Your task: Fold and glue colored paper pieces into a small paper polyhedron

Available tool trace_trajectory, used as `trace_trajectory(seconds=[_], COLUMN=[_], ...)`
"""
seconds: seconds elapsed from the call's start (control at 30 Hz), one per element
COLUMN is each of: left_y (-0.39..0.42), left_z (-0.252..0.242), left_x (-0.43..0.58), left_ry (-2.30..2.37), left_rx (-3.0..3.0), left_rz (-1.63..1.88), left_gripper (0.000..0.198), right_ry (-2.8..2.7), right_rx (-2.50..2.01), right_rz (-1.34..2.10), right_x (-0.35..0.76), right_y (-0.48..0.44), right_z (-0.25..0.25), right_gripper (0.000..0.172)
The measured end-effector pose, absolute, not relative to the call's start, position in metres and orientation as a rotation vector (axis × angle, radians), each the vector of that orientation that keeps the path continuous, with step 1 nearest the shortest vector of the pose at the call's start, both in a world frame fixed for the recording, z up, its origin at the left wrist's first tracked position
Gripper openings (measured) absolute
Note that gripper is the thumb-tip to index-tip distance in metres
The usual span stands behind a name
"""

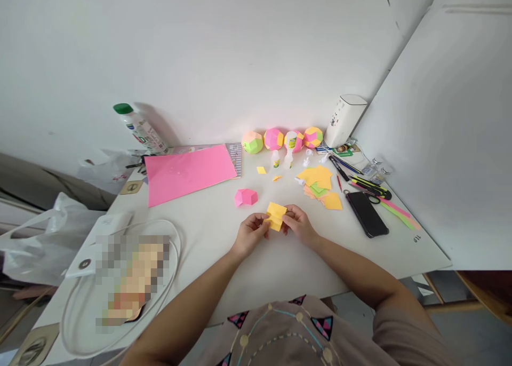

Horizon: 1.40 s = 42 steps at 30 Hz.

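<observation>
Patterned shirt fabric (288,350) lies nearest in the head view. Beyond it, the left hand (247,236) and right hand (302,226) pinch opposite sides of a creased yellow paper (276,212) between their fingers, over the counter (212,216), near a folded pink piece (245,197); some fingertips seem hidden.

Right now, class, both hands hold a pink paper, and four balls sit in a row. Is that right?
Not quite: the head view shows the paper held by the left hand and right hand is yellow, not pink. Four balls do sit in a row.
</observation>
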State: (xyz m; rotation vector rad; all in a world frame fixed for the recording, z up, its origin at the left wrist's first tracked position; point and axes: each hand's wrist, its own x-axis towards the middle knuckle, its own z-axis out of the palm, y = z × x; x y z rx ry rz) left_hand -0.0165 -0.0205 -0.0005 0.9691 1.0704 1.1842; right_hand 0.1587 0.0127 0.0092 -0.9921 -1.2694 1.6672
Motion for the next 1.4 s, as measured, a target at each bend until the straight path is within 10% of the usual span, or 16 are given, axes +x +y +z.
trace_trajectory(seconds=[0.13, 1.23, 1.4], left_y=[-0.017, -0.014, -0.012], left_z=[0.001, -0.001, -0.003], left_x=[-0.018, -0.023, -0.026], left_ry=[1.037, 0.969, 0.988], left_rx=[0.854, 0.777, 0.663], left_rz=[1.244, 1.177, 1.178], left_gripper=[0.05, 0.034, 0.035], right_ry=[-1.383, -1.769, -1.692], right_rx=[-0.978, -0.916, -0.87], right_rz=[1.687, 1.461, 1.399], right_x=[0.159, 0.16, 0.16], right_y=[0.012, 0.005, 0.003], right_z=[0.008, 0.002, -0.001], right_gripper=[0.022, 0.014, 0.033])
